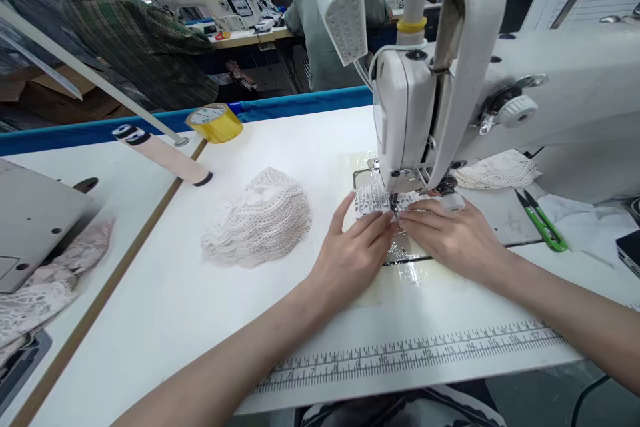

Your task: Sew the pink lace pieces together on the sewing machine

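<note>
Both my hands rest flat on a small white lace piece (373, 199) lying under the needle of the white sewing machine (500, 107). My left hand (355, 247) has its fingers stretched out and pressed on the lace's left side. My right hand (450, 233) lies fingers together on the lace just right of the presser foot. The fingertips of both hands nearly meet at the needle. A heap of similar lace pieces (260, 220) lies to the left of my left hand.
More lace (500, 170) lies behind the machine, green snips (545, 223) at right. A yellow tape roll (215, 122) and a pink tube (165, 155) sit at the table's far left. A printed ruler (425, 350) runs along the near edge. Other people sit at machines behind.
</note>
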Motion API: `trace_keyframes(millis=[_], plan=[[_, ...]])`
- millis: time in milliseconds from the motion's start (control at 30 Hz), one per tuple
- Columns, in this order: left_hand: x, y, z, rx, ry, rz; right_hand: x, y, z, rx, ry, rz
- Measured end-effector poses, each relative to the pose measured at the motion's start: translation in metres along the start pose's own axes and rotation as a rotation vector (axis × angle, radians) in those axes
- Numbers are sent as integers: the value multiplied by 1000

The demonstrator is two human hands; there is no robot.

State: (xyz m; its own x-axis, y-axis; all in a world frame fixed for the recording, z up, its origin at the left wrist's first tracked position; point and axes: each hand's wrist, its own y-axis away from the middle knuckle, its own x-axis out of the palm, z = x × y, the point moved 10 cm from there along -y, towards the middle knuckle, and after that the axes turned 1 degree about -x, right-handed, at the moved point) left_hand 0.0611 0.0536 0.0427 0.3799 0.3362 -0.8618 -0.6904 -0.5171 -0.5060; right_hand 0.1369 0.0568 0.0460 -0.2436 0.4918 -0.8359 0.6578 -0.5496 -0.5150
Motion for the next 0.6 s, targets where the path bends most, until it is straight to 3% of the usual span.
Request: trace_keyframes(millis=[200,600], plan=[[-3,9,-10,15,15,17,-4,6,8,-15,-55,-43],[2,5,-1,-11,16,18,-1,2,4,26,-11,-14]])
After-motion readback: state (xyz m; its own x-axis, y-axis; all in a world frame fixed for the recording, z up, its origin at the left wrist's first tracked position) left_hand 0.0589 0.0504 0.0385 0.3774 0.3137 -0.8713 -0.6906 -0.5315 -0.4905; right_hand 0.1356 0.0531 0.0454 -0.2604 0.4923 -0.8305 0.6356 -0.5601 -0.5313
